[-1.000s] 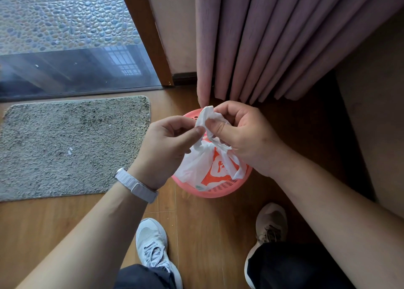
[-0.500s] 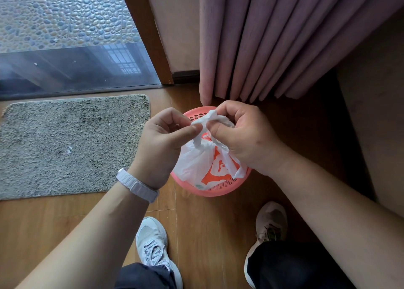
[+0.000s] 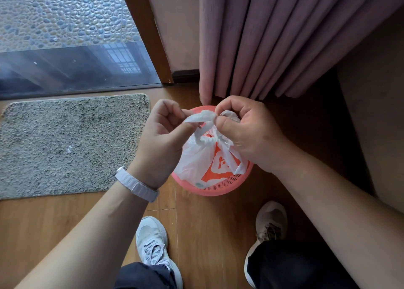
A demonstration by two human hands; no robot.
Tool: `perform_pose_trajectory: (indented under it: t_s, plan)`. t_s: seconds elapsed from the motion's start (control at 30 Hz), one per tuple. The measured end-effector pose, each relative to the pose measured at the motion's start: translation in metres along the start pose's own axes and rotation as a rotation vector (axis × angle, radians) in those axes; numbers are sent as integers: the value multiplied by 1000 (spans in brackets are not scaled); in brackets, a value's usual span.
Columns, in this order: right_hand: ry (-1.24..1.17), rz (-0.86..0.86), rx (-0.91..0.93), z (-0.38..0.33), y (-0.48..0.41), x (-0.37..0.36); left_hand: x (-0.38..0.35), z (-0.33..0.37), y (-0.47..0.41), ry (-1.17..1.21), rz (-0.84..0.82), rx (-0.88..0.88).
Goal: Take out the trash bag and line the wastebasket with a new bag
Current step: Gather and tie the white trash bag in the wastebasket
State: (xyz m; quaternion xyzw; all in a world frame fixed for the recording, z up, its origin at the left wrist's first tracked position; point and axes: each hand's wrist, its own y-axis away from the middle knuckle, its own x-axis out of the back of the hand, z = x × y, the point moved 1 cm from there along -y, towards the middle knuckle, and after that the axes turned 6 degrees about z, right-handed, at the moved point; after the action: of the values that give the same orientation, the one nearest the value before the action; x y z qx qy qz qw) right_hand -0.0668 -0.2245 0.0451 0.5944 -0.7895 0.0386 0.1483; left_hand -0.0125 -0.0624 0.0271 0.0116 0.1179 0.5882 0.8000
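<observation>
Both hands are held above a round pink plastic wastebasket (image 3: 220, 189) with a slotted wall, which stands on the floor between the person and the curtain. The left hand (image 3: 161, 140) pinches one twisted handle of a thin white plastic trash bag with an orange print (image 3: 201, 157) between thumb and forefinger, the other fingers curled in. The right hand (image 3: 247, 131) is closed around the second handle, its thumb pressing the plastic against the forefinger. The two handles cross between the hands and wrap around each other just below the fingertips, above the gathered neck of the bag. The body of the bag hangs under the hands, and its lower part sits inside the wastebasket.

The floor is of brown wooden boards (image 3: 209, 223). A grey shaggy rectangular mat (image 3: 72, 144) lies to the left, in front of a glass door (image 3: 72, 67) with a dark wooden frame. A pink pleated curtain (image 3: 273, 37) hangs behind the wastebasket. A white wristband (image 3: 136, 184) is on the left wrist, and two light sneakers (image 3: 153, 242) stand on the boards below.

Compared with half a second before, the handles are drawn out more sideways between the hands, and the left thumb and forefinger have moved a little away from the right hand. The wastebasket stays in the same place.
</observation>
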Motion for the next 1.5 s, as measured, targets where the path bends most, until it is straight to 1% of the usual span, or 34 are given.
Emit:
perform_pose_trajectory:
  t_s: [0.1, 0.27, 0.33, 0.4, 0.47, 0.53, 0.6, 0.7, 0.77, 0.93, 1.03, 1.17, 1.23, 1.33, 1.5]
  plan:
    - [20, -40, 5, 1, 2, -1, -1, 2, 1, -59, -73, -5]
    - [16, -64, 6, 1, 1, -2, 1, 2, -1, -282, -74, 6]
    - [13, -100, -2, 1, 1, -3, 4, 2, -1, -306, -89, 39]
    - [3, -138, -4, 1, 2, -3, 4, 5, 0, -198, -142, 103]
    - [-17, -157, -2, -1, 3, -3, 5, 7, 0, -21, -234, 160]
    - [-33, -167, -2, -2, 3, -3, 5, 8, 1, 73, -279, 171]
    - [-40, -179, -9, -2, 2, -2, 4, 7, 0, 28, -229, 102]
    - [-54, -200, -22, -3, 2, -2, 3, 6, -1, -117, -1, -40]
    - [-47, -204, -19, -3, 3, -2, 2, 6, -2, -119, 120, -62]
    - [-60, -179, -33, -2, 2, 1, 7, 8, -4, -219, 209, -87]
    - [-61, -181, -33, -2, 2, 1, 2, 9, -1, -274, 100, -68]
    - [-48, -187, -3, -1, 2, -2, -11, 7, 8, -234, -32, -2]
    - [-41, -190, -4, 0, 2, -4, -14, 4, 11, -228, -103, -3]
    - [-76, -192, -8, 2, 2, -5, -16, 1, 12, -132, -158, -12]
    - [-112, -80, 32, -2, 1, -3, -15, -4, 13, -101, -324, -1]
